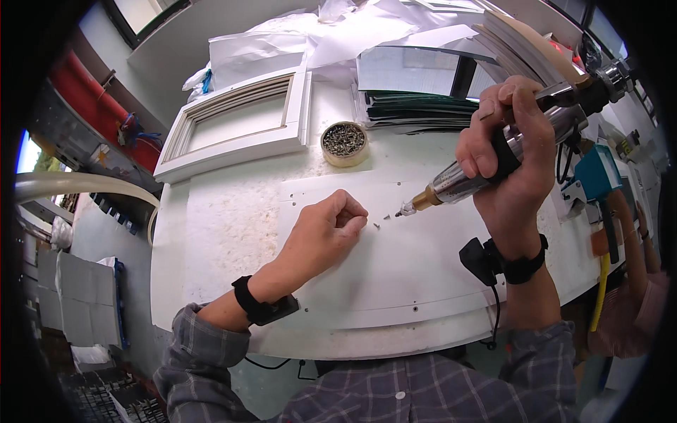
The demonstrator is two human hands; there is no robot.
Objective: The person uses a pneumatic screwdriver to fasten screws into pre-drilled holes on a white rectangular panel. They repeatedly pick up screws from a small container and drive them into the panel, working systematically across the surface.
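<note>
My right hand [518, 141] is wrapped round a silver power screwdriver [451, 182] with a brass-coloured collar. Its bit points down and left, close over a white panel [338, 282]. Just left of the bit, two small loose screws [381, 221] lie on the panel. My left hand [326, 229] is beside them, thumb and fingers pinched together; whatever they hold, if anything, is too small to make out. Several screw heads or holes dot the panel near its edges. Farther back stands a round tub [344, 144] full of screws.
White frames [233, 127] are stacked at the back left of the table. Dark green-edged sheets [423, 109] lie at the back right. A teal device [596, 169] and another person's arm [632, 240] are at the right. A pale hose [84, 183] curves at the left.
</note>
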